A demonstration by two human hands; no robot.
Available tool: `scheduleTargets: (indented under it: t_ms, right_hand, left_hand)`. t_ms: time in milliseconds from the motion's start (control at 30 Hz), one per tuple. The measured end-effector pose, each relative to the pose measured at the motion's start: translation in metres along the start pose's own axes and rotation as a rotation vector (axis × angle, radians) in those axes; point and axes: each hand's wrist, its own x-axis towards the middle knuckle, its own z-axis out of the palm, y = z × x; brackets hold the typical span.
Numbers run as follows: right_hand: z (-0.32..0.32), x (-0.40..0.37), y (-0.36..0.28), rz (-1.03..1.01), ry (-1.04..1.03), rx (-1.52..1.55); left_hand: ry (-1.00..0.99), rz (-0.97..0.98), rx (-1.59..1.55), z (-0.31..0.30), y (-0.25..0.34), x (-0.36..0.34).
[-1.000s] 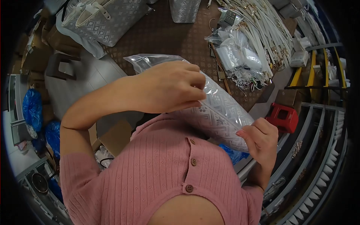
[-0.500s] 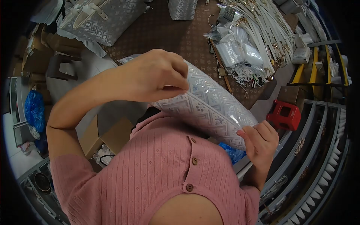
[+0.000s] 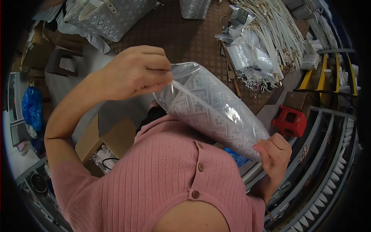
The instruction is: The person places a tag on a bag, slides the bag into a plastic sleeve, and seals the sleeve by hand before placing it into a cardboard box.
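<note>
Left hand (image 3: 135, 73): 10 o'clock, fingers closed, pinching clear film (image 3: 166, 94).
Right hand (image 3: 275, 154): 4 o'clock, closed, pinching film's other end.
Patterned bundle (image 3: 222, 112): near centre toward 2 o'clock, seemingly inside film.
Changed: left hand shifted toward 10 o'clock; loose film now shows past bundle, so that end looks drawn out.
Outward: red object (image 3: 290, 120), 3 o'clock; white straps (image 3: 270, 38), 1 o'clock.
Unclear: left fingertips, bundle's underside hidden; patterned bag (image 3: 112, 23) cut off, 11 o'clock.
</note>
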Motion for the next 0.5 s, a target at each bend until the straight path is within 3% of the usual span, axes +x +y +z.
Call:
scheduleTargets:
  t_ms: [67, 100, 167, 200, 233, 333, 400, 500]
  right_hand:
    - [-0.019, 0.006, 0.006, -0.014, -0.385, 0.161]
    - [-0.022, 0.017, 0.022, -0.02, -0.392, 0.161]
    - [-0.018, 0.059, 0.078, -0.339, -0.988, 0.879]
    - [0.006, 0.067, 0.115, -0.283, -0.922, 1.202]
    - [0.029, 0.067, 0.125, -0.29, -0.933, 1.194]
    - [0.108, 0.091, 0.118, -0.002, -0.717, 0.751]
    - [0.15, 0.078, 0.107, 0.03, -0.842, 0.948]
    - [0.158, 0.076, 0.108, -0.028, -0.91, 1.031]
  left_hand:
    - [0.012, 0.054, -0.006, 0.001, 0.003, 0.0]
    - [0.025, 0.114, 0.052, 0.003, 0.004, -0.001]
    - [0.04, 0.169, 0.107, 0.006, 0.007, -0.003]
    - [0.025, 0.144, 0.104, 0.006, 0.008, -0.004]
    - [0.013, 0.118, 0.107, 0.005, 0.008, -0.005]
    - [0.089, 0.09, 0.151, 0.01, 0.013, -0.005]
    - [0.115, 0.022, 0.148, 0.013, 0.015, -0.01]
    - [0.115, -0.056, 0.114, 0.015, 0.02, -0.012]
